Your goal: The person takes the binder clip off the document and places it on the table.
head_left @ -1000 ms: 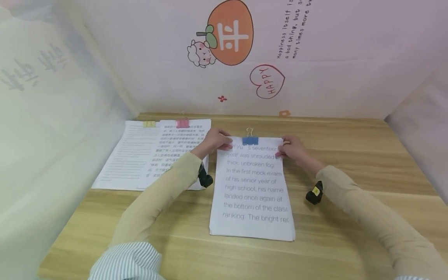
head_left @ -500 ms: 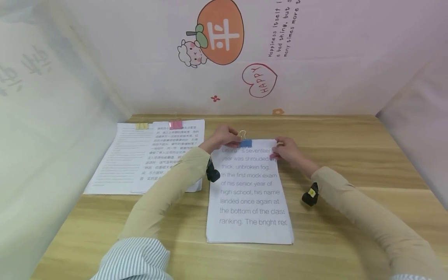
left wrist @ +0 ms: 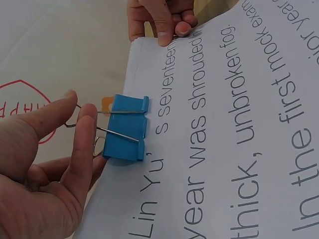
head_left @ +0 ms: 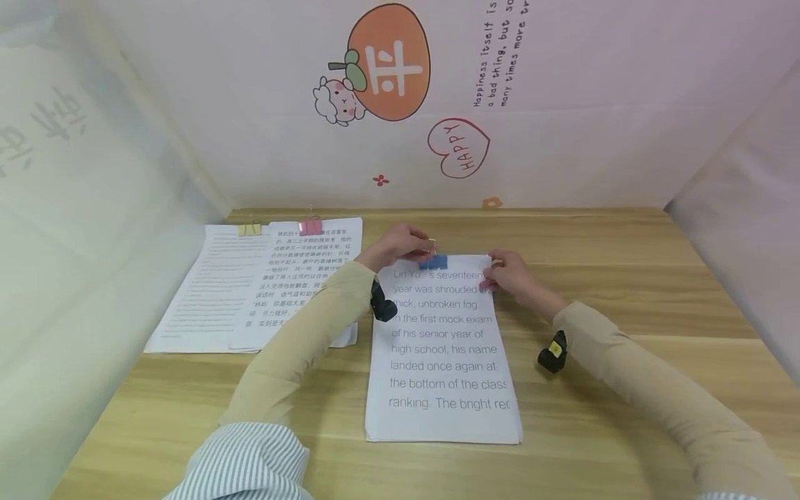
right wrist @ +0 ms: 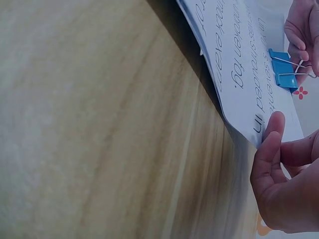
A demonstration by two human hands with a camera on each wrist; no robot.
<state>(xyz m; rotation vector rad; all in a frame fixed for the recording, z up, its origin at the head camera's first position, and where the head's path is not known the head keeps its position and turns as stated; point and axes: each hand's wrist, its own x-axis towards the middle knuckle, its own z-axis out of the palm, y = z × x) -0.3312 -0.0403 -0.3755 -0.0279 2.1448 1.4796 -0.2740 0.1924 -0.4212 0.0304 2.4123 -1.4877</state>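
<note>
A stack of white printed sheets point(head_left: 444, 354) lies on the wooden table point(head_left: 625, 278), with a blue binder clip point(head_left: 433, 262) on its top edge. My left hand point(head_left: 427, 246) pinches the clip's wire handles between thumb and forefinger. In the left wrist view the clip point(left wrist: 127, 128) sits on the paper edge and my left hand point(left wrist: 79, 105) holds the wires. My right hand point(head_left: 490, 274) pinches the stack's top right corner. In the right wrist view, the right hand point(right wrist: 279, 139) has its thumb on top of the sheets, and the clip point(right wrist: 281, 69) shows beyond it.
Two more clipped stacks lie at the back left, one with a yellow clip point(head_left: 249, 230) and one with a pink clip point(head_left: 310, 227). Pale walls with stickers close the table in at the back and on both sides. Bare wood shows to the right of the stack.
My left hand moved right from the stack's top left corner to the blue clip and took hold of its wire handles. My right hand stayed on the top right corner.
</note>
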